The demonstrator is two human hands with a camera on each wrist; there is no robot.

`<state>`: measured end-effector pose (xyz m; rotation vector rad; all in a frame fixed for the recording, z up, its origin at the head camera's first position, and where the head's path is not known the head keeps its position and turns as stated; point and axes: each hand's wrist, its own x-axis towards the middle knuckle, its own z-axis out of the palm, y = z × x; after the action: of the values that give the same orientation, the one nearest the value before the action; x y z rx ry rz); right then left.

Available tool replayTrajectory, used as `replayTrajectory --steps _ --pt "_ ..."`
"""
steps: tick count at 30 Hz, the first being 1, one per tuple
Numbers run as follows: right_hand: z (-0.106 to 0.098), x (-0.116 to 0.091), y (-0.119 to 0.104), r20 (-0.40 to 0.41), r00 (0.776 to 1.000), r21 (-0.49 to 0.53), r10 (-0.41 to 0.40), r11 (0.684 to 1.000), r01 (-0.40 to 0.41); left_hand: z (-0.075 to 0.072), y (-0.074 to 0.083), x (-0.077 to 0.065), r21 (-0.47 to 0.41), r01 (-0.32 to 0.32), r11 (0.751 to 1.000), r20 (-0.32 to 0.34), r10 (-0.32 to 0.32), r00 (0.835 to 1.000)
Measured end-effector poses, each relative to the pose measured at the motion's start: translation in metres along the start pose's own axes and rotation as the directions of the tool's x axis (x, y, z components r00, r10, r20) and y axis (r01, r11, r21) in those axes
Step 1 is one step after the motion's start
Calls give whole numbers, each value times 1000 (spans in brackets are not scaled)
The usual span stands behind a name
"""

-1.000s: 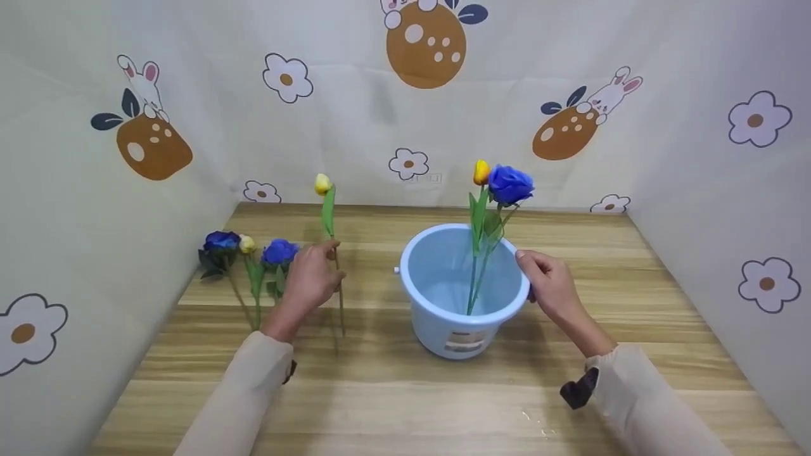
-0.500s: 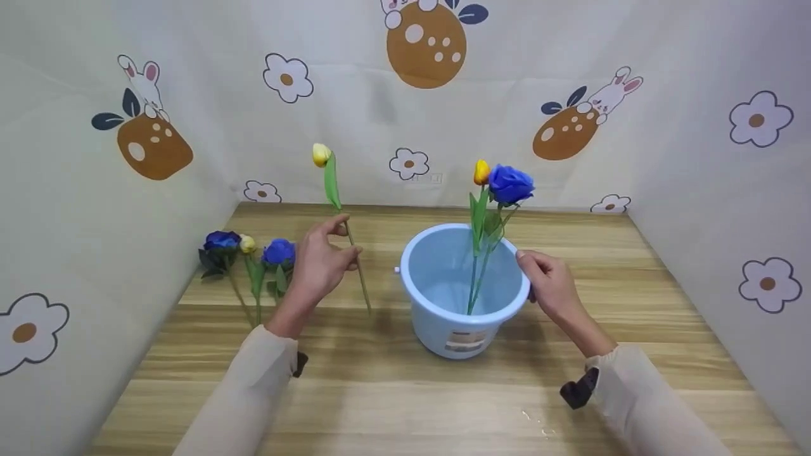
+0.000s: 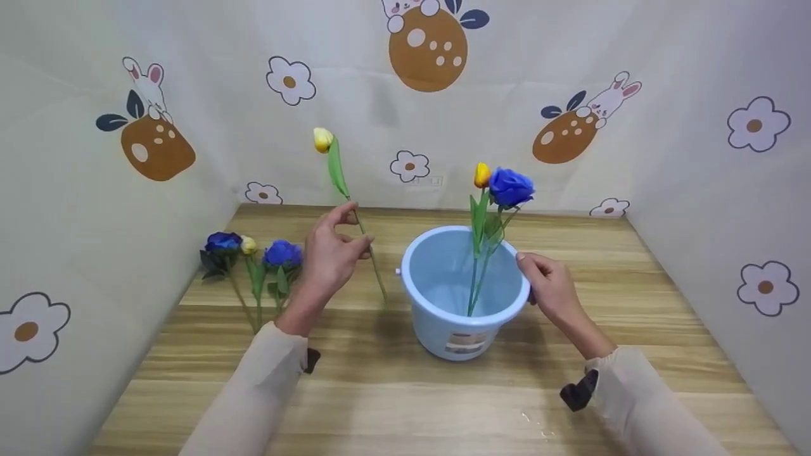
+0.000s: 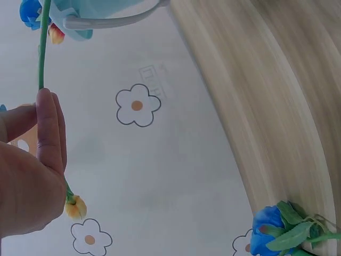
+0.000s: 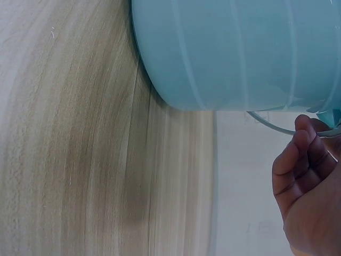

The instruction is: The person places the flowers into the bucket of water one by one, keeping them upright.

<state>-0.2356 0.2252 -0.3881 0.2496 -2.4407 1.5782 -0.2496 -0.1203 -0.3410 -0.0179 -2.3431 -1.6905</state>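
Observation:
My left hand [image 3: 332, 253] pinches the green stem of a pale yellow tulip [image 3: 322, 140] between thumb and fingers. The tulip is raised left of a light blue bucket [image 3: 427, 329], bloom up, its stem end slanting toward the bucket. In the left wrist view the stem [image 4: 42, 50] runs through the fingertips. My right hand [image 3: 552, 285] grips the bucket's right rim, thumb on top; the right wrist view shows curled fingers [image 5: 303, 154] by the rim and handle [image 5: 272, 126]. Inside the bucket lean a blue rose [image 3: 510, 187] and an orange-yellow tulip [image 3: 482, 175].
At the table's left lie a dark blue rose [image 3: 222, 242], another pale yellow tulip [image 3: 248, 246] and a blue flower [image 3: 283, 254], their lower stems partly behind the left arm. Printed cloth walls [image 3: 355, 114] enclose the wooden table [image 3: 405, 405] on the back and sides.
My left hand has lifted the yellow tulip and carried it rightward, away from the lying flowers and nearer the bucket. The right hand and bucket have stayed in place.

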Motion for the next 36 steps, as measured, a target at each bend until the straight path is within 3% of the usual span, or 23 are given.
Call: replayTrajectory --steps 8,13,27,36 --pt "1 -1 -1 -16 1000 12 -9 1000 10 8 9 -1 -92 -76 993 -45 72 996" --pt "1 -1 -1 -18 1000 4 -2 1000 2 14 14 0 -150 -86 985 -67 77 995" --pt "0 -1 -1 12 1000 -8 4 1000 -4 31 24 0 -218 -127 968 -94 109 990" --pt "0 -1 0 -1 1000 15 3 1000 -3 42 25 -1 -195 -159 968 -72 147 986"
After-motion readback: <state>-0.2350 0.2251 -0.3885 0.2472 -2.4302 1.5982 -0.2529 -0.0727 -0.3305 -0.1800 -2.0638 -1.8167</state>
